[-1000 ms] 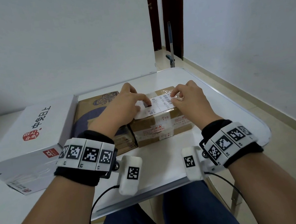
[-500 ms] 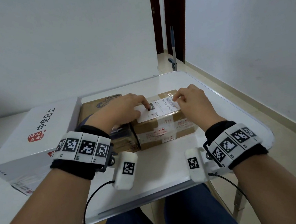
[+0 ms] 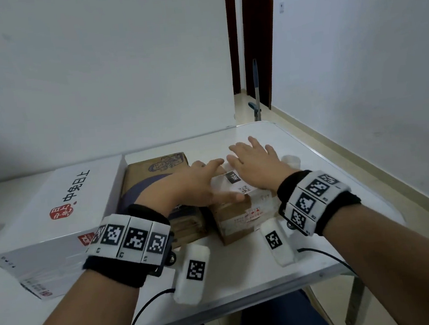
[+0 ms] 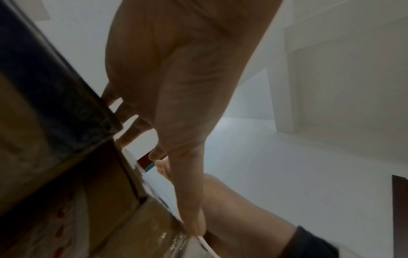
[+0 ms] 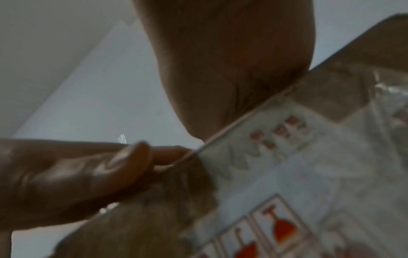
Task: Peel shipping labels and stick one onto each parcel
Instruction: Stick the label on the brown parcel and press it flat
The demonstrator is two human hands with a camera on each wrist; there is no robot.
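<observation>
Palms are lying flat and fingers are stretching out straight: the left hand (image 3: 197, 185) and the right hand (image 3: 255, 167) are both pressing down on the shipping label (image 3: 233, 185), pinching nothing. The label is lying on top of the small brown parcel (image 3: 243, 217), which is sitting on the white table (image 3: 246, 272) just in front of the person. Between the two hands a strip of the label is showing, with a black tag and a small square code.

Judging by this, the step in hand is smoothing the label down. To do it well, the hands should be sweeping from the middle outward so that no air is getting trapped, and finishing along the edges and corners; the near edge, by the left thumb in the left wrist view, looks to be curling over the box rim and is needing a firm rub.

Beside the small parcel, touching it on the left, a second brown parcel (image 3: 153, 174) with a printed top is waiting; I cannot tell whether it is carrying a label. Further left a large white box (image 3: 63, 218) is lying closed. All three boxes are closed, so their contents are hidden.
</observation>
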